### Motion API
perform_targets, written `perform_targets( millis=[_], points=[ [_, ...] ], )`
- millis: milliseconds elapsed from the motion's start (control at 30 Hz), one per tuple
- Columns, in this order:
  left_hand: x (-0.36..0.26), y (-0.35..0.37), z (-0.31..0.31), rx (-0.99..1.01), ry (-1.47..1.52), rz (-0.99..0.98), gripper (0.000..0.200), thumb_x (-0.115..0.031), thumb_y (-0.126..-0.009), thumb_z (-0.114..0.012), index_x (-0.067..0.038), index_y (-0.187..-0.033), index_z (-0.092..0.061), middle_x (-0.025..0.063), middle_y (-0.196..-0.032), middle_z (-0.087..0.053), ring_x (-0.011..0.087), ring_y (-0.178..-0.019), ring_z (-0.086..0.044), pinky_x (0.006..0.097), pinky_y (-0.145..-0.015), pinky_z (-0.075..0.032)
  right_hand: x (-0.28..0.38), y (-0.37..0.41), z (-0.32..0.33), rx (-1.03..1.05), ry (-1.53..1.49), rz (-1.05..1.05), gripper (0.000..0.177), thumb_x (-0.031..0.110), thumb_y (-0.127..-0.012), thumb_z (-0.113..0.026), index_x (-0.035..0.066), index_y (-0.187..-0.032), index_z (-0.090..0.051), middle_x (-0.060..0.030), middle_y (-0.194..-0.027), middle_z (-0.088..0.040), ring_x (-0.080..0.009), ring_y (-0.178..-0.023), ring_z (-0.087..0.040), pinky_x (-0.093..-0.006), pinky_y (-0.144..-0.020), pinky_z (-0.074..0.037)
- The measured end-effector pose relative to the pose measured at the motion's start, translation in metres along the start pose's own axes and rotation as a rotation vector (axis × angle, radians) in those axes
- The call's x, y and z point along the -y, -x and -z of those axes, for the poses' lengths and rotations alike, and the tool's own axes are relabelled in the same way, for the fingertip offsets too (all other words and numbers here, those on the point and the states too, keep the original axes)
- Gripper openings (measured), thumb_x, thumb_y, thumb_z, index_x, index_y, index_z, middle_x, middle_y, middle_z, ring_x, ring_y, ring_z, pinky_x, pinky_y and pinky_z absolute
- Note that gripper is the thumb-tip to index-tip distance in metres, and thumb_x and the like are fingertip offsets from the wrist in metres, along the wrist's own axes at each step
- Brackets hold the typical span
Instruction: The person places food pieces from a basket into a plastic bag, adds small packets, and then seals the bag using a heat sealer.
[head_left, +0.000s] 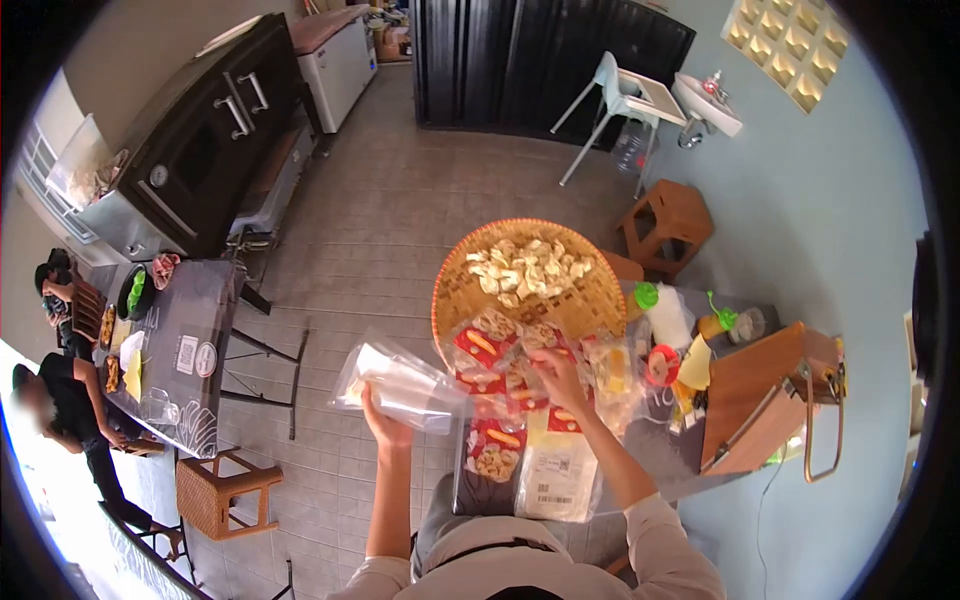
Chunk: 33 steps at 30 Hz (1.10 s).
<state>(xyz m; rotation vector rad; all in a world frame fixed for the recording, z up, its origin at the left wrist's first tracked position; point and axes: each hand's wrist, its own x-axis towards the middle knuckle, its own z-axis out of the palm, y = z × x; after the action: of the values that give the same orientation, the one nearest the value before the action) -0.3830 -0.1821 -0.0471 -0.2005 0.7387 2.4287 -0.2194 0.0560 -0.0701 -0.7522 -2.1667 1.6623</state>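
Observation:
My left hand [384, 418] is closed on a stack of clear plastic bags [405, 383], held out over the floor to the left of the table. My right hand [560, 380] reaches onto a pile of red-labelled snack packets [487, 345]; its fingertips are over the packets, and whether they grip one is not clear. Nearer me lies another red snack packet [496, 450], beside a clear pack with a white label [558, 478]. Behind the pile, a round woven tray [450, 290] bears pale, chip-like pieces [525, 270].
Green-capped bottles [645, 296], a red tape roll [662, 364] and a wooden rack [755, 400] stand to the right. At left are a second table [190, 310], a brown stool [228, 490] and seated people [85, 400]. A large oven [195, 150] stands behind.

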Motion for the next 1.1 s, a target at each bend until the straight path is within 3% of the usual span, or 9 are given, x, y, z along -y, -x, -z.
perform_targets(
  millis=[67,133,333,400,500,600,667,767,1100],
  points=[
    [-0.008,-0.003,0.013,-0.037,0.018,-0.041,0.048,-0.046,-0.079,-0.046,-0.011,-0.113,-0.044,0.0077,-0.107,-0.049,0.0241,-0.1,-0.048,0.04,-0.084,-0.041,-0.028,-0.056,-0.006,-0.083,0.191,0.156,0.024,0.012,-0.081,-0.051,0.008,-0.104,-0.056,-0.0116,-0.103,-0.055,-0.0232,-0.092,-0.057,-0.0309,-0.067,-0.048],
    [-0.01,-0.003,0.026,-0.058,0.021,-0.041,0.048,-0.045,-0.079,-0.047,-0.011,-0.112,-0.044,0.0077,-0.106,-0.05,0.0243,-0.099,-0.048,0.0404,-0.083,-0.041,-0.031,-0.1,-0.012,-0.084,0.566,0.108,0.026,0.015,-0.078,-0.053,0.004,-0.101,-0.058,-0.0135,-0.117,-0.048,-0.026,-0.108,-0.046,-0.0354,-0.083,-0.042],
    [0.003,0.011,0.042,-0.1,0.037,0.01,0.045,-0.041,-0.079,-0.049,-0.01,-0.112,-0.045,0.0069,-0.104,-0.052,0.0245,-0.098,-0.05,0.0403,-0.082,-0.041,-0.073,-0.159,-0.031,0.012,0.994,0.146,0.037,0.025,-0.079,-0.052,0.005,-0.11,-0.053,-0.0178,-0.119,-0.045,-0.0294,-0.106,-0.046,-0.0375,-0.089,-0.038],
    [0.008,0.009,0.042,-0.115,0.048,0.031,0.045,-0.041,-0.079,-0.049,-0.01,-0.111,-0.046,0.0068,-0.103,-0.053,0.0246,-0.097,-0.05,0.0403,-0.082,-0.041,-0.071,-0.161,-0.031,0.019,0.963,0.08,0.038,0.024,-0.081,-0.051,0.005,-0.114,-0.05,-0.0179,-0.119,-0.045,-0.0286,-0.107,-0.045,-0.0369,-0.087,-0.039],
    [0.016,0.007,0.033,-0.097,0.044,0.109,0.045,-0.042,-0.079,-0.048,-0.01,-0.111,-0.047,0.007,-0.104,-0.053,0.0246,-0.098,-0.05,0.0398,-0.083,-0.041,-0.067,-0.152,-0.024,-0.047,0.539,-0.02,0.04,0.021,-0.078,-0.052,0.003,-0.113,-0.05,-0.0157,-0.118,-0.047,-0.0295,-0.106,-0.047,-0.0388,-0.085,-0.039],
    [0.023,-0.002,0.018,-0.098,0.055,0.166,0.045,-0.042,-0.079,-0.047,-0.011,-0.112,-0.046,0.007,-0.105,-0.053,0.0242,-0.099,-0.05,0.0392,-0.085,-0.039,-0.048,-0.118,-0.008,-0.177,0.227,-0.002,0.036,0.02,-0.082,-0.051,0.004,-0.115,-0.049,-0.0107,-0.121,-0.046,-0.0195,-0.104,-0.048,-0.0321,-0.081,-0.042],
    [0.033,-0.012,0.011,-0.061,0.074,0.193,0.048,-0.044,-0.079,-0.047,-0.01,-0.114,-0.045,0.0072,-0.108,-0.052,0.0242,-0.102,-0.048,0.039,-0.088,-0.038,-0.004,-0.074,0.005,-0.154,-0.486,-0.22,0.032,0.016,-0.082,-0.052,0.005,-0.112,-0.052,-0.0069,-0.119,-0.049,-0.015,-0.1,-0.05,-0.0305,-0.077,-0.044],
    [0.049,-0.015,-0.022,-0.004,0.119,0.22,0.046,-0.042,-0.081,-0.044,-0.01,-0.115,-0.044,0.0079,-0.109,-0.051,0.0247,-0.101,-0.049,0.0396,-0.087,-0.039,0.038,-0.015,0.026,-0.13,-0.689,-0.173,0.03,0.017,-0.083,-0.051,0.004,-0.11,-0.054,-0.0057,-0.115,-0.051,-0.0113,-0.093,-0.053,-0.0259,-0.076,-0.043],
    [0.098,0.031,-0.083,0.156,0.138,0.452,0.051,-0.045,-0.079,-0.049,-0.01,-0.116,-0.043,0.0072,-0.114,-0.048,0.0246,-0.106,-0.044,0.041,-0.091,-0.034,0.093,0.131,0.031,-0.086,-0.291,-0.029,0.025,0.009,-0.084,-0.05,0.001,-0.106,-0.056,-0.0063,-0.107,-0.055,-0.0121,-0.096,-0.052,-0.0262,-0.08,-0.042]
  ],
)
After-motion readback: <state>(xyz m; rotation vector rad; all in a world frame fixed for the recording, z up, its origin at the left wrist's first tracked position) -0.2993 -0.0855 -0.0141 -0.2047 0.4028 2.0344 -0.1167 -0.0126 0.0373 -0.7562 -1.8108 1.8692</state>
